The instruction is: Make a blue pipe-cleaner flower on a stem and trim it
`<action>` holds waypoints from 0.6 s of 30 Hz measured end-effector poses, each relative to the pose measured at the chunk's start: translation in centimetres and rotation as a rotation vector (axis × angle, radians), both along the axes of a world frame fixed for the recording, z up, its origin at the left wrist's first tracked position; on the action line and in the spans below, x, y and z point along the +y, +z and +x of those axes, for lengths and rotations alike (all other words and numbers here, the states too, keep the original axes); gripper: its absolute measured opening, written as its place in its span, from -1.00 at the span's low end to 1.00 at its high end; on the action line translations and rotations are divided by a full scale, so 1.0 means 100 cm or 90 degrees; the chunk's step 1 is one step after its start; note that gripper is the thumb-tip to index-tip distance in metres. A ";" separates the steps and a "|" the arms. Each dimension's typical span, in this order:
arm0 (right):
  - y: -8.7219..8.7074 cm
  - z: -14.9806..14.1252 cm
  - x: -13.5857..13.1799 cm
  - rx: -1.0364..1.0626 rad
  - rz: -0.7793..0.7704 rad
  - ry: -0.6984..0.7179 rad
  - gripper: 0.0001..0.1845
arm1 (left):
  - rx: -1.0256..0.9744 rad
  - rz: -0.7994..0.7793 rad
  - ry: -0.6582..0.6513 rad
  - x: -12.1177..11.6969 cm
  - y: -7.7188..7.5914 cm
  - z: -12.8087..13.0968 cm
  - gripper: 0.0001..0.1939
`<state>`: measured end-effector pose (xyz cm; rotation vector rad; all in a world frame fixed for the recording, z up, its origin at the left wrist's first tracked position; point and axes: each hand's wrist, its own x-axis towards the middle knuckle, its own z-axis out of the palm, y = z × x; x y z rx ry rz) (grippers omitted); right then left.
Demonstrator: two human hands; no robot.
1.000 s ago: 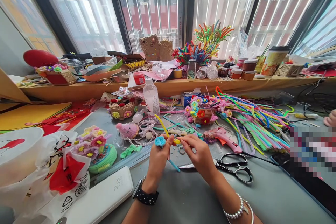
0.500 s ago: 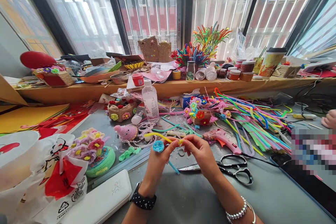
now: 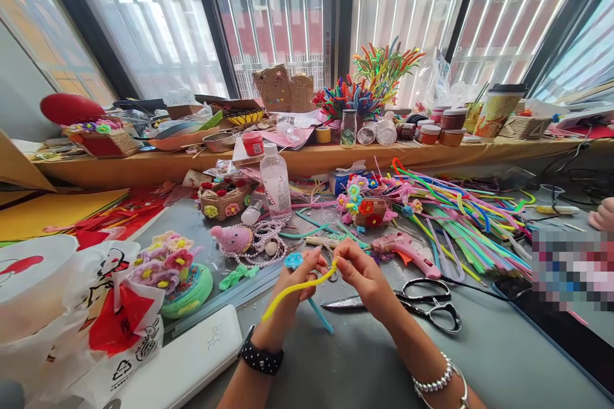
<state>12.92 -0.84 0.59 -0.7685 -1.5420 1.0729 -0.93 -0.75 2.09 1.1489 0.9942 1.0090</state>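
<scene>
Yellow chenille stem (image 3: 292, 289), head view: pinched at one end between right hand (image 3: 362, 273) thumb and forefinger, free length sloping down in front of the left hand (image 3: 284, 297), above the bench (image 3: 345, 370), well in from its far edge. Left hand closed on a blue flower (image 3: 293, 261), blue stem (image 3: 322, 318) protruding below; exact fingertip hold hidden. For even bends, grip close to the working end, turn little by little, avoid crushing petals. Scissors (image 3: 426, 307) best slid toward the bench's right edge, clear of both wrists.
</scene>
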 end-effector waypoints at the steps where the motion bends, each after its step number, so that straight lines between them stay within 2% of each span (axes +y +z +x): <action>1: 0.001 0.000 0.000 -0.036 0.030 -0.017 -0.79 | 0.002 -0.002 -0.017 -0.001 0.001 0.000 -0.70; 5: 0.001 0.001 0.001 -0.085 0.071 -0.007 -0.80 | 0.010 -0.012 -0.080 -0.006 0.005 -0.001 -0.71; 11: 0.001 0.002 0.000 -0.092 0.083 -0.036 -0.82 | 0.011 -0.046 -0.125 -0.005 0.006 -0.004 -0.72; 18: 0.002 0.000 0.000 -0.044 0.045 -0.031 -0.78 | -0.040 -0.091 -0.108 -0.002 0.000 -0.001 -0.81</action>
